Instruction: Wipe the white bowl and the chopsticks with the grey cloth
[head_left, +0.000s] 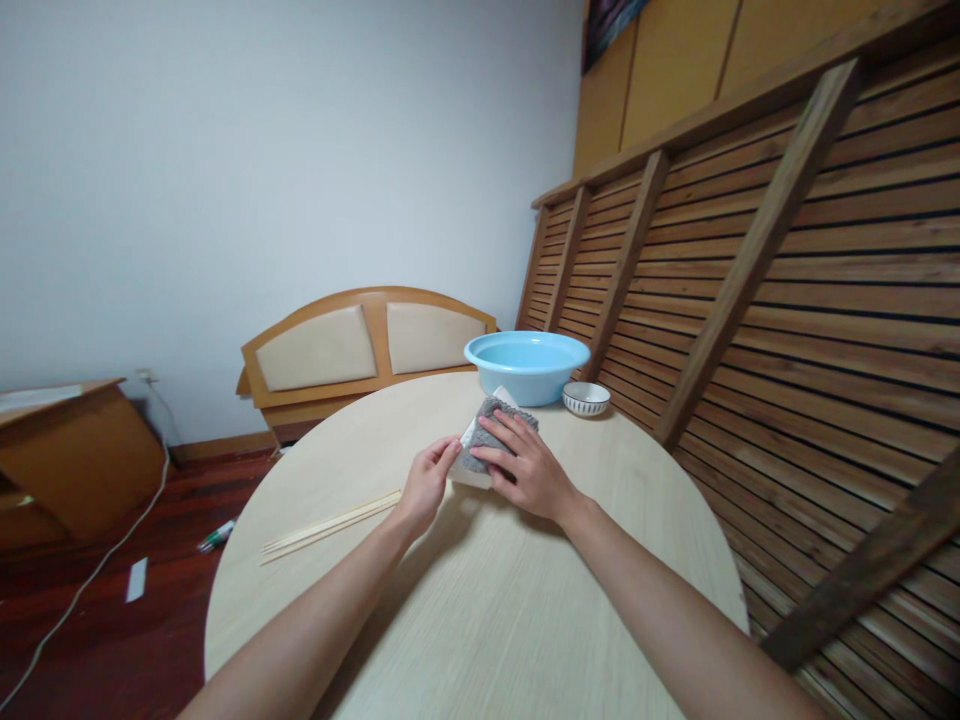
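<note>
A folded grey and white cloth (pixel 487 413) lies on the round pale wooden table (pixel 480 600), a little past its middle. My right hand (pixel 525 467) rests on top of the cloth with its fingers stretched flat. My left hand (pixel 426 484) pinches the cloth's near left edge between thumb and fingers. A pair of long wooden chopsticks (pixel 330 523) lies on the table just left of my left hand.
A light blue basin (pixel 526 366) stands at the table's far edge, with a small patterned white bowl (pixel 586 398) to its right. A slatted wooden frame (pixel 787 300) leans along the right. A padded headboard (pixel 360 345) and a cable on the floor (pixel 90 575) lie to the left.
</note>
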